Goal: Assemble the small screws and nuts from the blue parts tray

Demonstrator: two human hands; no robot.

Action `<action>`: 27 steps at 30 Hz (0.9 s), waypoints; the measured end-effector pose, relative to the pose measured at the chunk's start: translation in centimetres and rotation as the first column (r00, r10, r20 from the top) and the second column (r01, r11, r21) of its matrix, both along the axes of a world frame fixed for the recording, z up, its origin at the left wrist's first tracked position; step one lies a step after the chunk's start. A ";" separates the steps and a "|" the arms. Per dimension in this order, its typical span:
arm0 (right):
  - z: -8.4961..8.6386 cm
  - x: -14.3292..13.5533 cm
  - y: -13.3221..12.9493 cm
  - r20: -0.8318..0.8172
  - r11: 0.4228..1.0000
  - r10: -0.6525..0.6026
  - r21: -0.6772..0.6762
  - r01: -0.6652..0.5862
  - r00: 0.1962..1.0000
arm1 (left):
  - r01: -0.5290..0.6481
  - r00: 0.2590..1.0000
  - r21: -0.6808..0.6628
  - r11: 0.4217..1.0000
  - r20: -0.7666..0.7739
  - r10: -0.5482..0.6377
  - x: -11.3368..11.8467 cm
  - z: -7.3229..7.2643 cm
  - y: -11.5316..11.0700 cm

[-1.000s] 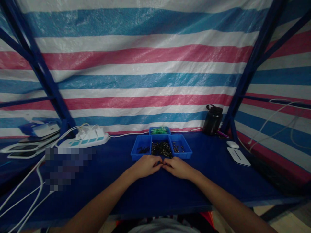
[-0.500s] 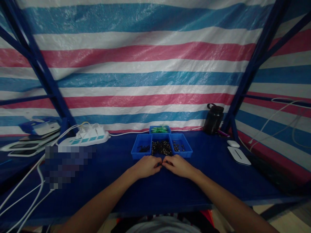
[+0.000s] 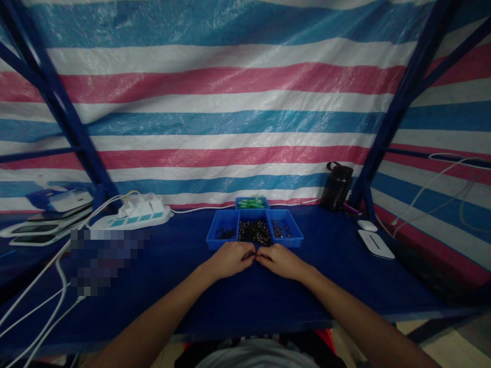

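Observation:
My left hand (image 3: 233, 258) and my right hand (image 3: 279, 259) meet fingertip to fingertip just in front of the blue bins. Both are closed in a pinch; whatever lies between the fingers is too small and hidden to make out. Directly behind them, the middle bin holds a heap of small dark and brassy metal pieces (image 3: 254, 232). In the left blue bin (image 3: 215, 225) lie some thin black pieces (image 3: 226, 233). A few small metal parts (image 3: 282, 230) are scattered in the right blue bin (image 3: 295, 236). Green plastic-looking items (image 3: 251, 203) fill the rear bin.
A white power strip (image 3: 134, 220) with plugs and cables sits left, near stacked phone-like devices (image 3: 42, 230) and a pixelated patch. To the right stand a black bottle (image 3: 336, 186), a small white case (image 3: 367, 226) and a flat white box (image 3: 376, 244). Blue frame posts and striped sheeting surround the blue table (image 3: 238, 306).
The left hand has shifted very slightly up; both hands stay pinched together in the same place. The camera view has tilted a little. The bins look unchanged.

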State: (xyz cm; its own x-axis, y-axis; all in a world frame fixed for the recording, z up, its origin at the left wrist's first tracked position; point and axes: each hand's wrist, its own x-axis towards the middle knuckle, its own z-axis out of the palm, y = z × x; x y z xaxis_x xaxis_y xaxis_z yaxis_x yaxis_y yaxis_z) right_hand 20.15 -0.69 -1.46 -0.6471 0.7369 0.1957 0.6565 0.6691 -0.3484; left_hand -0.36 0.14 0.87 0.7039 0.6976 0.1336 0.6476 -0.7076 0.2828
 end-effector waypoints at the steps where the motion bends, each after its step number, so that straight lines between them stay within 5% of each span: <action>1: -0.1 0.0 0.0 0.004 1.000 0.006 0.003 -0.006 1.000 | 0.011 1.000 -0.003 1.000 0.018 -0.011 0.0 0.0 0.0; 14: -0.2 0.1 0.1 -0.046 0.999 -0.036 -0.018 0.035 0.998 | 0.091 0.984 0.024 0.996 0.151 -0.093 -0.1 -0.1 -0.1; 27: 0.4 0.1 -0.3 -0.093 0.999 -0.019 -0.046 0.015 0.995 | 0.040 0.997 0.008 0.999 0.062 -0.040 -0.1 -0.1 0.2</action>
